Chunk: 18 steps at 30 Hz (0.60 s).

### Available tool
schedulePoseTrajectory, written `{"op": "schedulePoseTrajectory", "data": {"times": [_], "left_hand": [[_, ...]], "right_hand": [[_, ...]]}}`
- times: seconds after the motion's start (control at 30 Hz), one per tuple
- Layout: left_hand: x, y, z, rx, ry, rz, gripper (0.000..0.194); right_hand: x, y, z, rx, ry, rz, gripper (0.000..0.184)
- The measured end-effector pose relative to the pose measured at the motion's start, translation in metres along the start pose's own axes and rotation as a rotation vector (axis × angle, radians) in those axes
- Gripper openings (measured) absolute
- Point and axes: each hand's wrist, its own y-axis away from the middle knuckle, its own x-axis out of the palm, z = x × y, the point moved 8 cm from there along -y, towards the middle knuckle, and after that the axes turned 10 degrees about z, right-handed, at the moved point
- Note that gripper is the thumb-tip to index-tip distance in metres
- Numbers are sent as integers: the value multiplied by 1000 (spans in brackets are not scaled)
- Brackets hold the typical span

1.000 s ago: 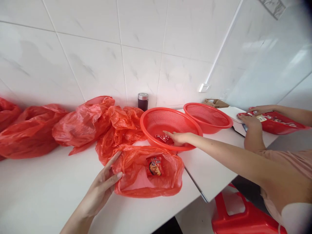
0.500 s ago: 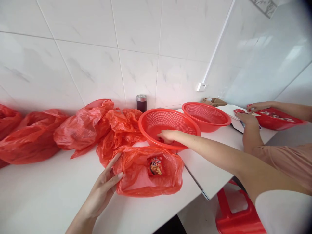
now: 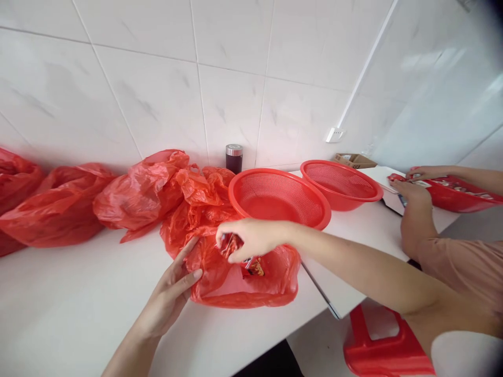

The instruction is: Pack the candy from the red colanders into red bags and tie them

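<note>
An open red plastic bag point(image 3: 245, 299) lies on the white table in front of me. My left hand point(image 3: 167, 296) grips its left edge, thumb on the inner side and fingers along the outside. Over the bag's opening, my right hand point(image 3: 255, 238) is closed around a small shiny red snack packet point(image 3: 230, 246). Inside the bag sits a red food packet point(image 3: 257, 268) with a printed picture, partly covered by my right hand. Just behind the bag stands a red perforated basket point(image 3: 273, 205) with nothing visible in it.
Several red plastic bags point(image 3: 58, 209) line the left by the wall. A dark tumbler point(image 3: 234, 158), a second red basket point(image 3: 340, 183) and a cardboard box point(image 3: 353, 160) stand behind. At right, a co-worker's hands point(image 3: 416, 191) are beside a red basin point(image 3: 459, 196). A red stool point(image 3: 381, 351) stands below.
My right hand has come out of the nearer basket and over the bag, with a red packet in it. My left hand keeps its hold on the bag's edge.
</note>
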Motion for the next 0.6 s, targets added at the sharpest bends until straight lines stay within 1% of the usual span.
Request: {"op": "schedulePoseTrajectory", "data": {"times": [0.03,0.07,0.13,0.2,0.27,0.33,0.37,0.4,0.43,0.5,0.53,0.6], "left_hand": [[1,1,-2,8,-4,-7,84],[2,1,-4,19,-12,-13,83],[4,2,-8,43,-42,-29,80],[3,1,-11,74,-101,-59,79],[-1,1,-16,129,-193,-117,77],[-4,2,-22,194,-302,-177,73],[-5,3,-24,220,-345,-200,71],[-5,3,-26,237,-375,-218,70],[-5,4,-28,243,-395,-236,68],[-4,6,-30,234,-403,-267,67],[-4,7,-31,224,-395,-280,67],[-4,7,-31,206,-372,-296,67]], "right_hand": [[9,-5,2,12,94,-24,38],[14,-8,3,9,161,-70,42],[12,-7,5,-24,189,-180,46],[-3,2,3,-49,155,-278,40],[-25,19,-3,-30,170,-384,29],[-41,38,-16,60,224,-456,26],[-43,45,-26,137,242,-447,30],[-38,52,-38,228,248,-404,36],[-28,57,-50,321,246,-343,43],[6,65,-66,465,255,-229,51],[24,68,-68,502,289,-229,49],[55,68,-62,509,417,-287,46]]}}
